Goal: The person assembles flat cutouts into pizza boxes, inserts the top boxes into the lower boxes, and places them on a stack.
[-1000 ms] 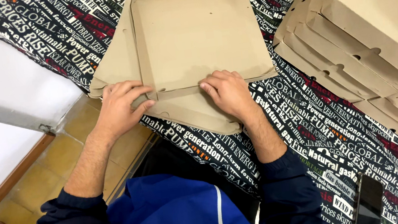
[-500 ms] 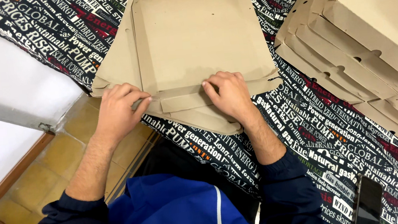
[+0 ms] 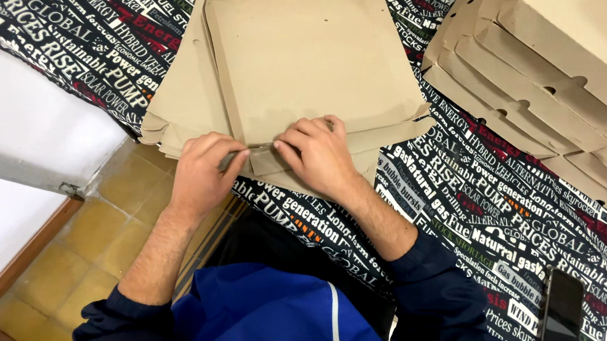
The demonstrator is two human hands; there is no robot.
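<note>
Left hand (image 3: 204, 167): centre of the frame, fingers curled, pinching the near front flap of the flat cardboard box (image 3: 305, 55).
Right hand (image 3: 321, 154): just beside the left hand, fingertips pressing and gripping the same flap.
Flat cardboard box: unfolded, upper centre of the frame, lying on the surface (image 3: 476, 195) covered with a printed black cloth.
Stack of folded boxes (image 3: 574, 45): upper right.
Phone (image 3: 561, 308): lower right, on the cloth.

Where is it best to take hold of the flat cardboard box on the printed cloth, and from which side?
Probably the near front flap, approached from the person's side: it overhangs the table edge, where the left hand and right hand already pinch it. The other edges lie flat on the printed cloth.
</note>
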